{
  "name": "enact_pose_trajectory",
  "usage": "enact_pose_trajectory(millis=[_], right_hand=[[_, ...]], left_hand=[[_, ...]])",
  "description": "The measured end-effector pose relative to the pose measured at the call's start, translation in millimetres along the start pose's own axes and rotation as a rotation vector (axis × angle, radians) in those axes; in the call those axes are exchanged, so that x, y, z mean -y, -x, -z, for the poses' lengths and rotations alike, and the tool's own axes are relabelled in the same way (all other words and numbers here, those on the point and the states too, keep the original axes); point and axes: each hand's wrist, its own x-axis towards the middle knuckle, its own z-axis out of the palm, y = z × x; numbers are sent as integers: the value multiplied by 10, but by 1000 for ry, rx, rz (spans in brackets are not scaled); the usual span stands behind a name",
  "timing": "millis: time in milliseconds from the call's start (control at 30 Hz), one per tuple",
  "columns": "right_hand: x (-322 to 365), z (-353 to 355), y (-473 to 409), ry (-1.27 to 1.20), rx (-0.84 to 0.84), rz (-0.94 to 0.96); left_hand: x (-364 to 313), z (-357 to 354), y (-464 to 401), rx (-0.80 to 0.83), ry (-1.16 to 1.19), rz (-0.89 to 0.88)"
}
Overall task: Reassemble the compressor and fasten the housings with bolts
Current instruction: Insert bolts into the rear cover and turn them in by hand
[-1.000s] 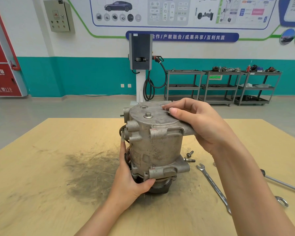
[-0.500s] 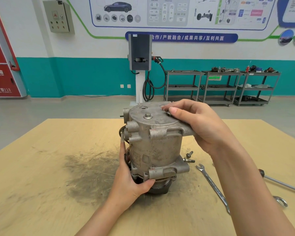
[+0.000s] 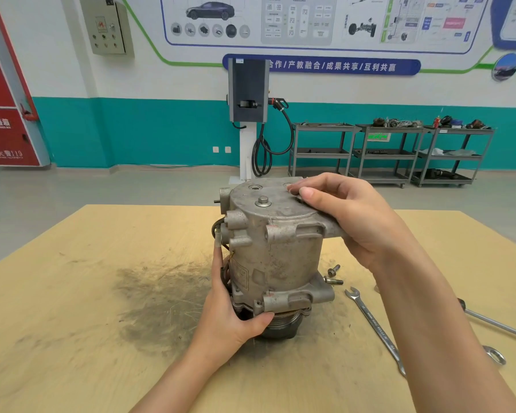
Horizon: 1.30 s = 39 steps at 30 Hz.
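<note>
— Grey cast metal, upright mid-table: is that the compressor (image 3: pixel 276 257)?

— Yes. It stands on its pulley end on the table (image 3: pixel 72 293), beside a dark smear at its 9 o'clock.

— What is the left hand (image 3: pixel 230 320) doing?

— It grips the base. The thumb curls under the lower lug at 6 o'clock, and the fingers (image 3: pixel 218 260) run up the left side, touching the wires there.

— And the right hand (image 3: pixel 358 219)?

— It clasps the top housing from 3 o'clock. Thumb and curled fingertips lie on the flat top face, and the palm wraps the rim. What they pinch, if anything, I cannot tell.

— Bolts?

— One (image 3: pixel 262 201) sits in the top face. Two loose bolts (image 3: pixel 334 275) lie on the table at the compressor's 3 o'clock, a wrench (image 3: pixel 376 326) just beyond them, and a rod-like tool (image 3: pixel 498 323) farther right.
</note>
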Motion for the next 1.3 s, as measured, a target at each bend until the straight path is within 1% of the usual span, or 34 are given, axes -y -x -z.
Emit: enact_pose_trajectory(millis=[100,200,367,433,700,767,933,1067,1200,1300], right_hand=[[-12,-47,-8,30,-67,11],[-18,-54,-6,37,-77,19],[14,34,27,46,64,20],[27,45,31,42,77,8],[0,-60,8,73,-68,23],[-1,-47,13,72,-58,22],[17,25,31,47,33,13],[16,-11,20,59,-4,11],[19,-51,16,97,-60,52],[17,-44,22,117,-60,60]], left_hand=[[1,4,-1,-6,1,3],[15,3,-2,-3,-10,1],[25,-2,7,4,-10,4],[22,-1,9,6,-7,3],[20,-3,4,8,-11,9],[19,-3,4,6,-12,8],[19,-2,9,1,-18,15],[39,4,3,3,-21,8],[53,11,5,10,-22,13],[42,7,5,5,-11,13]])
